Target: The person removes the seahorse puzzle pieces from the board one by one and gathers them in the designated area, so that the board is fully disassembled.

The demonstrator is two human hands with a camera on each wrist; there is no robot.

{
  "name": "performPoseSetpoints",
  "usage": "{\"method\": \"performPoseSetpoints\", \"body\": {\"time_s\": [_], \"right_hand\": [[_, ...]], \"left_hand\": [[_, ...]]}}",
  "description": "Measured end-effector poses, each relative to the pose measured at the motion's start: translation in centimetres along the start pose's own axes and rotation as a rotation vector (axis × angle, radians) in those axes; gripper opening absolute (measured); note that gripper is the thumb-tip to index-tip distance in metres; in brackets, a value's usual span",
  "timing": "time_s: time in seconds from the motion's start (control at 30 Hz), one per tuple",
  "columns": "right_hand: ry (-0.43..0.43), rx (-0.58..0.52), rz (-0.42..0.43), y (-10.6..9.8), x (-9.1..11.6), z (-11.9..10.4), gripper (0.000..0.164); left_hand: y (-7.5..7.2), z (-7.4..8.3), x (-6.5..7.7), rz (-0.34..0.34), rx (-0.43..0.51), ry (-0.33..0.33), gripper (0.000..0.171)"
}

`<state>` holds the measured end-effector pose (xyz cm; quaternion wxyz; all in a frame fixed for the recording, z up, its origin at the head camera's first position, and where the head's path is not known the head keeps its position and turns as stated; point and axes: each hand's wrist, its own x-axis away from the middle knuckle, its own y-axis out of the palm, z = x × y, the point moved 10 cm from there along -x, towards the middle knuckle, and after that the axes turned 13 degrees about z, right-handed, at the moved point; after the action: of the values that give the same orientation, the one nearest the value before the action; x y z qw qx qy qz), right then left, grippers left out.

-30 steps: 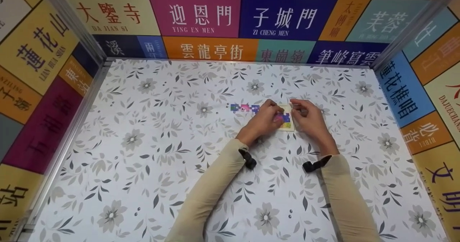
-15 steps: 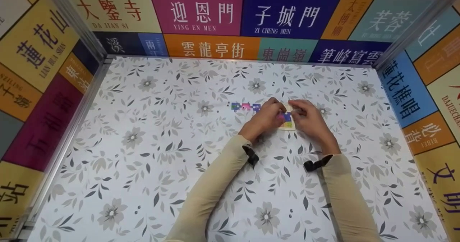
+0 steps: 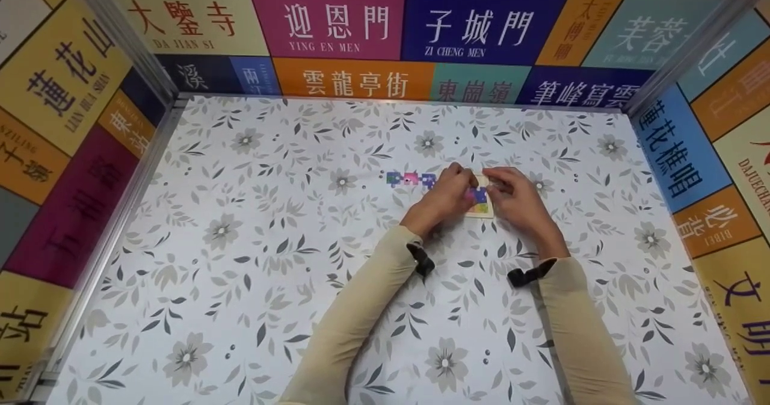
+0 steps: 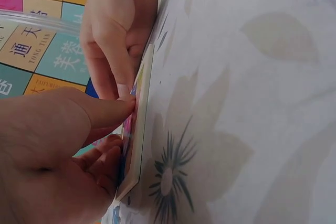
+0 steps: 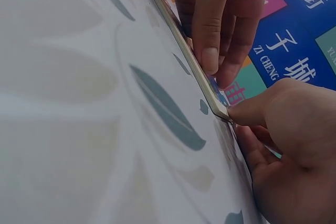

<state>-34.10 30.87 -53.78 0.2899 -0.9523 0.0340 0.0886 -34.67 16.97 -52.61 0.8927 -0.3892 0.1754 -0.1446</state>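
A small jigsaw board (image 3: 481, 215) with a pale rim and purple, pink and yellow pieces lies on the table between both hands. My left hand (image 3: 448, 191) covers its left part. The thumb and curled fingers of that hand pinch at a puzzle piece (image 4: 129, 116) on the board, mostly hidden under them. At the far right side, my right hand (image 3: 514, 194) grips the board's corner, its thumb against the rim (image 5: 218, 109). Left of the left hand is a row of loose puzzle pieces, among them a pink one (image 3: 411, 179) and a green-and-purple one (image 3: 393, 178).
White cloth with grey flowers and leaves covers the table (image 3: 252, 309). Panels with coloured blocks of Chinese lettering (image 3: 343, 26) wall it in at the back and both sides, joined by metal posts. Black straps (image 3: 421, 260) circle both wrists.
My left hand has shifted slightly right over the board, with its fingertips nearer the right hand. My right hand stays at the corner almost unmoved. The loose pieces lie as before.
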Motion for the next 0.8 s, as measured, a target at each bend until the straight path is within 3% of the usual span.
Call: {"method": "performPoseSetpoints", "body": {"time_s": [0.2, 0.23, 0.47, 0.57, 0.67, 0.8], "right_hand": [[0.006, -0.024, 0.002, 0.0, 0.1, -0.1, 0.042], [0.005, -0.032, 0.002, 0.0, 0.1, -0.1, 0.042], [-0.006, -0.034, 0.002, -0.1, 0.2, -0.5, 0.039], [0.000, -0.026, 0.001, -0.1, 0.2, -0.4, 0.039], [0.001, -0.021, 0.000, -0.1, 0.1, -0.2, 0.040], [0.005, -0.019, -0.003, -0.1, 0.0, -0.1, 0.040]], "left_hand": [[-0.1, 0.6, 0.3, 0.032, -0.012, 0.064, 0.025], [-0.8, 1.2, 0.7, 0.032, -0.009, 0.076, 0.027], [-1.3, 2.1, 0.9, 0.066, 0.014, 0.171, 0.031], [-1.3, 2.1, 0.9, 0.066, 0.040, 0.171, 0.033], [-0.2, 1.0, 0.3, 0.085, 0.051, 0.157, 0.036], [0.1, 0.8, 0.3, 0.076, 0.062, 0.126, 0.038]]}}
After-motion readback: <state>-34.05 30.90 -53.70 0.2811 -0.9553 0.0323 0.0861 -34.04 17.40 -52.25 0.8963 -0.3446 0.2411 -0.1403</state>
